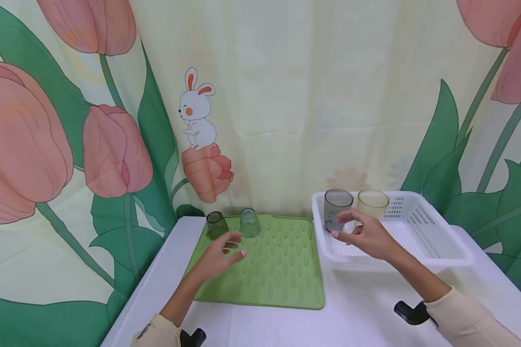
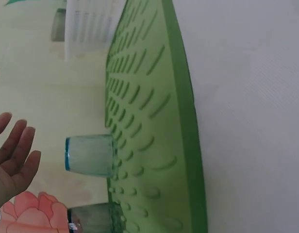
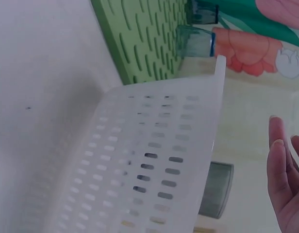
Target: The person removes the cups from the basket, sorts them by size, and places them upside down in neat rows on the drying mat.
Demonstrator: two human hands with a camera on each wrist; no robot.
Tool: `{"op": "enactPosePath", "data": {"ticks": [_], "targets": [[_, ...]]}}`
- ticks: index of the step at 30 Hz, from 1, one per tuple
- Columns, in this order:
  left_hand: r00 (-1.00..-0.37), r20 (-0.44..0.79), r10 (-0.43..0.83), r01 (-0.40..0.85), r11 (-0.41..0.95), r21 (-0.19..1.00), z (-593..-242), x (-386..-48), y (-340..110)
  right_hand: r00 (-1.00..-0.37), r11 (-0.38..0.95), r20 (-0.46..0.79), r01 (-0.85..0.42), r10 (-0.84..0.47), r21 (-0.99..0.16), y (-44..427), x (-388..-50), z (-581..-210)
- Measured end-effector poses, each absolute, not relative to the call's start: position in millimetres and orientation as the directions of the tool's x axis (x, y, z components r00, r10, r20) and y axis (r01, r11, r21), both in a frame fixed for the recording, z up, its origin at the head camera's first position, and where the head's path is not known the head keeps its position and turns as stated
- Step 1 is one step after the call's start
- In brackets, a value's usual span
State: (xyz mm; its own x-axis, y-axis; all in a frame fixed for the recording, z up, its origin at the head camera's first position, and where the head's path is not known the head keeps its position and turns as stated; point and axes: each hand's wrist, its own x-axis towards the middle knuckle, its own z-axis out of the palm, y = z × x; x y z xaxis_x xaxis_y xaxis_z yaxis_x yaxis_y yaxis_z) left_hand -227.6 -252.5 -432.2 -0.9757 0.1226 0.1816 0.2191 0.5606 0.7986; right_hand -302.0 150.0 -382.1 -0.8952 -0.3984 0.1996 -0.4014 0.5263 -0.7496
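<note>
Glasses (image 1: 334,202) stand in the basket (image 1: 421,226), left grip (image 1: 217,259) and right grip (image 1: 370,237) loosely parted, empty.

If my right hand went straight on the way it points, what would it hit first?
Likely the gray glass in the white basket, though depth is unclear and your right hand might pass above it.

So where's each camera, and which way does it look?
Head: on the head, facing forward and down at green drying mat, white basket and tulip curtain; left hand and right hand show.
Left wrist: worn there, looking across the mat; left hand partly shows.
Right wrist: worn there, facing the basket's side; right hand partly shows.
Wrist views share the mat and blue-rimmed glass.
</note>
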Motion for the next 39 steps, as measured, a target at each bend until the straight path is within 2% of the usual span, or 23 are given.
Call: {"op": "enactPosePath", "data": {"ticks": [16, 32, 39], "targets": [[-0.955, 0.216, 0.202, 0.291, 0.519, 0.803, -427, -249, -213, -0.939, 0.601, 0.181, -0.327, -0.292, -0.729, 181, -312, -394], [-0.94, 0.224, 0.257, 0.323, 0.459, 0.827, -422, -266, -182, -0.979, 0.627, 0.172, -0.203, -0.11, -0.752, 224, -341, -404], [-0.933, 0.221, 0.284, 0.336, 0.466, 0.818, -418, -271, -168, -0.99, 0.634, 0.119, -0.139, -0.074, -0.761, 233, -359, -408]]}}
